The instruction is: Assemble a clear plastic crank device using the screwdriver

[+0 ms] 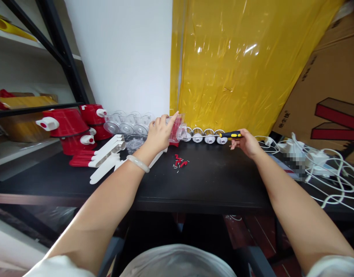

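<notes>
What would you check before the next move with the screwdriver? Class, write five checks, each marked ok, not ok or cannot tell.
1. Left hand has hold of the clear and red plastic part: ok.
2. Right hand grips the screwdriver by its handle: ok.
3. Screwdriver tip seated in the part: cannot tell, too small to see.
4. Small red pieces lie on the black table between both hands: ok.
5. White cables kept away from the right hand: not ok, they lie close beside it.
</notes>
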Action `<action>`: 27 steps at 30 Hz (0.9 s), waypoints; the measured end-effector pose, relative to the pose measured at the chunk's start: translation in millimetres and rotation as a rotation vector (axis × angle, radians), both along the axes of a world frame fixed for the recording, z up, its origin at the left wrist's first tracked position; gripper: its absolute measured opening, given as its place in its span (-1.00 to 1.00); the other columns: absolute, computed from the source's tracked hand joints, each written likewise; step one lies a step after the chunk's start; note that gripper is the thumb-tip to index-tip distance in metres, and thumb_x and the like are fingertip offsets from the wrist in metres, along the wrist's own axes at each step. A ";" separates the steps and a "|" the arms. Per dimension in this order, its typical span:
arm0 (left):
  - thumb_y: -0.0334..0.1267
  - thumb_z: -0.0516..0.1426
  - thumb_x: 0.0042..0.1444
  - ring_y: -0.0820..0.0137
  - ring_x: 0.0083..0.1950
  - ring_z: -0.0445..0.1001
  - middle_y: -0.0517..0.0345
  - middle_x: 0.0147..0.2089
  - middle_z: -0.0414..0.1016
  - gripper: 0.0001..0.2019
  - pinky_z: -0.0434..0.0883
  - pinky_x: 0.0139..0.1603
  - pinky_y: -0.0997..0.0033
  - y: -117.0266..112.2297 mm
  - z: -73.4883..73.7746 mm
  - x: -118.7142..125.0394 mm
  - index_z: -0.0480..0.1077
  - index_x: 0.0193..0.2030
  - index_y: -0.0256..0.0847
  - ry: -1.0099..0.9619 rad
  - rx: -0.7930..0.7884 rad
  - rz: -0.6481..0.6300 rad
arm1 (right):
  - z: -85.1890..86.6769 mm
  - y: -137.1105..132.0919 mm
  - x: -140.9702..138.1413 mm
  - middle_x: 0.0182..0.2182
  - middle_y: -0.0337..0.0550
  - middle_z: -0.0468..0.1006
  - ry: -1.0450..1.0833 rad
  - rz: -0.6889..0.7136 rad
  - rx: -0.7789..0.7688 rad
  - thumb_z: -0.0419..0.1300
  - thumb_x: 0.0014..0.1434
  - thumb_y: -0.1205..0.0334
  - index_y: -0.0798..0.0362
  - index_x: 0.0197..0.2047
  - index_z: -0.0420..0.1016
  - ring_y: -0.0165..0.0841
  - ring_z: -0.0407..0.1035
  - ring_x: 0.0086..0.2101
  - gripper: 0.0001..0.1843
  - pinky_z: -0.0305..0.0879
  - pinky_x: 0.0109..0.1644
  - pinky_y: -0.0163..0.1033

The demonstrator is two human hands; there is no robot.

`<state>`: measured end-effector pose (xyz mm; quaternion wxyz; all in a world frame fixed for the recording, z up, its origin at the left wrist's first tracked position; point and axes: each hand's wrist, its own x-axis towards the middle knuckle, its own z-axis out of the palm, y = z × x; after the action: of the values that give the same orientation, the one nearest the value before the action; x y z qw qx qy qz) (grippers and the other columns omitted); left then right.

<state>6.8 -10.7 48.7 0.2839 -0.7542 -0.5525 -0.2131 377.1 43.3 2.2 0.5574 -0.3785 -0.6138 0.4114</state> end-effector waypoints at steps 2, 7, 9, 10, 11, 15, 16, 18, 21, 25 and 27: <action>-0.49 0.18 -0.03 0.04 0.15 0.23 -0.19 0.27 0.13 0.01 0.23 0.08 0.10 0.0 0.1 0.0 -0.29 0.48 -0.07 0.001 0.005 0.002 | -0.5 -0.1 -1.0 -0.68 -0.37 0.42 -0.027 -0.027 0.009 0.15 0.09 -0.23 -0.09 -0.31 0.14 -0.32 0.34 -0.72 -0.58 0.42 -0.44 -0.10; -0.48 0.17 -0.02 0.03 0.16 0.23 -0.18 0.28 0.13 0.02 0.23 0.08 0.10 1.2 0.0 -1.2 -0.33 0.48 -0.04 0.005 0.015 0.014 | -4.2 -0.2 -0.6 -0.81 -0.45 0.24 -0.106 -0.102 0.068 0.11 0.08 -0.42 -0.06 -0.40 0.19 -0.45 0.16 -0.80 -0.44 0.45 -0.43 -0.17; -0.47 0.18 -0.02 0.03 0.15 0.23 -0.18 0.28 0.13 0.03 0.23 0.08 0.10 1.5 -0.3 -1.5 -0.36 0.48 -0.03 0.002 0.016 0.009 | -5.4 0.2 1.1 -0.83 -0.45 0.15 -0.155 -0.164 0.107 0.05 0.10 -0.45 -0.05 -0.48 0.17 -0.49 0.09 -0.81 -0.41 0.45 -0.41 -0.18; -0.46 0.18 -0.02 0.03 0.15 0.23 -0.17 0.28 0.12 0.04 0.23 0.08 0.10 1.5 -0.4 -1.4 -0.37 0.48 -0.03 0.000 0.018 0.003 | -5.7 0.5 2.0 -0.83 -0.43 0.13 -0.173 -0.193 0.119 0.02 0.10 -0.46 -0.05 -0.52 0.16 -0.50 0.06 -0.81 -0.38 0.45 -0.41 -0.18; -0.46 0.18 -0.02 0.03 0.15 0.23 -0.17 0.28 0.12 0.04 0.23 0.08 0.10 1.3 -0.4 -1.2 -0.38 0.48 -0.03 -0.002 0.019 -0.007 | -5.8 0.9 2.8 -0.83 -0.42 0.12 -0.184 -0.217 0.127 0.00 0.10 -0.48 -0.05 -0.55 0.14 -0.50 0.06 -0.81 -0.36 0.46 -0.41 -0.18; -0.49 0.16 -0.02 0.03 0.15 0.23 -0.17 0.28 0.11 0.03 0.23 0.08 0.10 0.4 -0.2 -0.4 -0.36 0.49 -0.05 -0.011 0.027 -0.031 | -3.3 2.8 3.7 -0.79 -0.32 0.25 -0.134 -0.218 0.079 -0.06 0.08 -0.52 -0.05 -0.47 0.22 -0.42 0.18 -0.77 -0.35 0.40 -0.50 -0.16; -0.50 0.16 -0.02 0.03 0.15 0.23 -0.17 0.28 0.11 0.02 0.23 0.08 0.10 0.4 -0.1 -0.4 -0.35 0.49 -0.05 -0.012 0.026 -0.029 | -2.3 3.0 3.5 -0.75 -0.29 0.33 -0.105 -0.183 0.046 -0.05 0.07 -0.51 -0.04 -0.41 0.24 -0.38 0.24 -0.75 -0.36 0.38 -0.53 -0.16; -0.51 0.16 -0.02 0.03 0.15 0.23 -0.18 0.29 0.11 0.02 0.23 0.08 0.10 0.7 0.2 -0.5 -0.33 0.49 -0.05 -0.012 0.024 -0.018 | -0.6 3.0 2.7 -0.63 -0.25 0.47 -0.042 -0.096 -0.008 0.01 0.04 -0.43 -0.05 -0.28 0.24 -0.31 0.37 -0.68 -0.42 0.37 -0.53 -0.14; -0.50 0.16 -0.02 0.02 0.15 0.24 -0.19 0.28 0.12 0.02 0.23 0.08 0.08 1.2 0.3 -1.0 -0.33 0.49 -0.04 -0.010 0.019 -0.005 | 1.1 1.2 1.0 -0.53 -0.28 0.54 0.016 -0.015 -0.006 0.13 -0.04 -0.24 -0.09 -0.19 0.16 -0.26 0.46 -0.60 -0.52 0.41 -0.44 -0.10; -0.48 0.18 -0.03 0.02 0.15 0.24 -0.19 0.28 0.12 0.04 0.23 0.09 0.08 0.8 0.3 -1.2 -0.36 0.49 -0.04 -0.009 0.016 -0.012 | 2.3 -2.0 -1.8 -0.58 -0.35 0.49 0.029 -0.010 0.018 0.19 -0.05 -0.16 -0.10 -0.23 0.11 -0.31 0.42 -0.64 -0.54 0.39 -0.45 -0.14; -0.47 0.19 -0.03 0.03 0.15 0.24 -0.19 0.28 0.12 0.05 0.23 0.09 0.08 0.7 0.2 -1.1 -0.37 0.48 -0.04 -0.006 0.017 -0.014 | 2.3 -2.5 -2.4 -0.61 -0.36 0.46 0.017 -0.028 0.035 0.21 -0.02 -0.21 -0.10 -0.26 0.11 -0.33 0.38 -0.66 -0.52 0.36 -0.49 -0.17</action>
<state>5.7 -10.1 49.0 0.2870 -0.7550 -0.5461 -0.2221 374.7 40.8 4.5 0.5751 -0.3739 -0.6105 0.3960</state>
